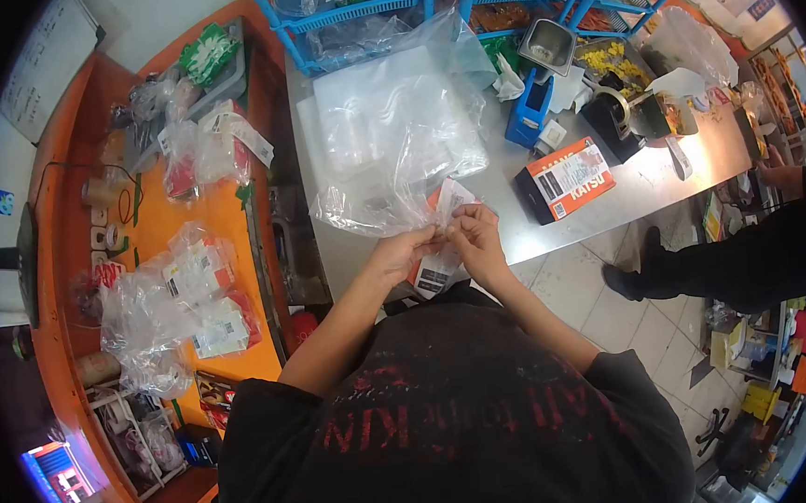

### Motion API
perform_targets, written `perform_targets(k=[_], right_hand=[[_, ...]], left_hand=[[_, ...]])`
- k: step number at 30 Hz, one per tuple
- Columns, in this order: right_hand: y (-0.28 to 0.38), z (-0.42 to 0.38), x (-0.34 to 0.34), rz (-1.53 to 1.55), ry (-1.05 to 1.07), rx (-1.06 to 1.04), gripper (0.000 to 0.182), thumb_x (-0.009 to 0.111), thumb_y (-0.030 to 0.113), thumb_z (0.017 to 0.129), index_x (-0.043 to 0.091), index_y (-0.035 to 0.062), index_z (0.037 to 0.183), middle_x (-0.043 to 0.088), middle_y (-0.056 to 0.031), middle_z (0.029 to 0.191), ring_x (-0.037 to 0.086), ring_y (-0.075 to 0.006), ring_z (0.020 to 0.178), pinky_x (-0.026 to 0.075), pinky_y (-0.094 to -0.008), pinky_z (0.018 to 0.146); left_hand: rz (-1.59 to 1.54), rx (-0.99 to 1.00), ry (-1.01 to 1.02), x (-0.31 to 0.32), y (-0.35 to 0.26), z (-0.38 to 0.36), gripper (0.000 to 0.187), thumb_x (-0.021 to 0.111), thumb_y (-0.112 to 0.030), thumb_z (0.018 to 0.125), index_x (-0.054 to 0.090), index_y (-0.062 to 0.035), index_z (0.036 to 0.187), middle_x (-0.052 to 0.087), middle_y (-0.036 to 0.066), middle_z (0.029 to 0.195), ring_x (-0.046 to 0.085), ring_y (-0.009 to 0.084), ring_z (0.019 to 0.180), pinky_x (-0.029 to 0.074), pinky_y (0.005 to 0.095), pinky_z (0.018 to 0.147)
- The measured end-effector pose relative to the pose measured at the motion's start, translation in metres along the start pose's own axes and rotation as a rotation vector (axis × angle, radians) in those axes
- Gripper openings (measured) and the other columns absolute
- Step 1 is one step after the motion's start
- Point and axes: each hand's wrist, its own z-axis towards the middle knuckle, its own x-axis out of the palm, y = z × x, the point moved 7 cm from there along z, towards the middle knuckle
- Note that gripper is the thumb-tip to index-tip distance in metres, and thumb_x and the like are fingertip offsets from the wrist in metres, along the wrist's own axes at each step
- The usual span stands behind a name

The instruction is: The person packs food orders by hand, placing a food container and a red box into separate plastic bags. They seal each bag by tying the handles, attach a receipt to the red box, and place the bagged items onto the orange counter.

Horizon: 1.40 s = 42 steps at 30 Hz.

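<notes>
At the near edge of the metal table, my left hand and my right hand meet with fingertips pinched on the gathered top of a clear plastic bag. Under them, partly hidden by my fingers, an orange box with a white label shows through the plastic. Just beyond my hands lies a wide stack of clear plastic bags. To the right of my right hand stands an orange and black "Katsu" box, with a printed slip on top.
Blue racks line the back. A blue holder, a black tape dispenser and a metal container stand at the right. Bagged boxes lie on the orange counter at the left. Another person stands at the far right.
</notes>
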Motion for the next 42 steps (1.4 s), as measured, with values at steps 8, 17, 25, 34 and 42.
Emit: perform_targets(k=[8, 17, 25, 34, 42], right_hand=[[0.022, -0.004, 0.003, -0.369, 0.065, -0.104, 0.01, 0.057, 0.01, 0.073, 0.061, 0.0019, 0.068, 0.047, -0.0108, 0.099, 0.038, -0.0265, 0.102, 0.032, -0.0357, 0.088], [0.022, 0.0, -0.001, -0.391, 0.019, -0.084, 0.011, 0.061, 0.012, 0.071, 0.062, 0.0033, 0.078, 0.051, -0.0117, 0.093, 0.042, -0.0276, 0.098, 0.029, -0.0396, 0.091], [0.038, 0.006, -0.005, -0.502, 0.014, -0.164, 0.014, 0.063, 0.011, 0.073, 0.06, 0.0013, 0.083, 0.054, -0.0111, 0.092, 0.047, -0.025, 0.093, 0.036, -0.0348, 0.083], [-0.017, 0.011, -0.005, 0.269, -0.081, 0.241, 0.009, 0.061, 0.006, 0.074, 0.061, -0.0018, 0.079, 0.059, -0.0037, 0.067, 0.053, -0.0117, 0.061, 0.041, -0.0235, 0.057], [-0.004, 0.005, -0.006, 0.284, -0.163, 0.317, 0.012, 0.055, -0.001, 0.074, 0.058, -0.0091, 0.082, 0.061, -0.0111, 0.071, 0.059, -0.0143, 0.061, 0.047, -0.0263, 0.055]], left_hand=[[-0.075, -0.013, -0.014, 0.005, 0.001, -0.005, 0.025, 0.05, -0.015, 0.09, 0.053, 0.0028, 0.108, 0.058, 0.011, 0.103, 0.056, 0.0192, 0.095, 0.044, 0.0324, 0.087], [0.028, 0.129, 0.09, 0.009, 0.0, -0.008, 0.033, 0.051, -0.016, 0.089, 0.049, -0.0002, 0.118, 0.055, 0.009, 0.111, 0.052, 0.0187, 0.103, 0.041, 0.0329, 0.092], [0.514, 0.369, -0.007, -0.001, -0.019, -0.006, 0.037, 0.057, -0.017, 0.086, 0.05, 0.0007, 0.118, 0.055, 0.009, 0.112, 0.051, 0.0154, 0.104, 0.043, 0.031, 0.087], [0.297, 0.37, -0.02, 0.02, -0.05, -0.028, 0.035, 0.054, -0.022, 0.087, 0.052, -0.0062, 0.118, 0.057, 0.006, 0.109, 0.05, 0.0168, 0.104, 0.04, 0.0299, 0.088], [1.437, 1.18, -0.579, 0.065, -0.078, -0.075, 0.017, 0.068, -0.013, 0.059, 0.066, -0.0096, 0.076, 0.057, 0.004, 0.082, 0.047, 0.022, 0.081, 0.037, 0.0324, 0.073]])
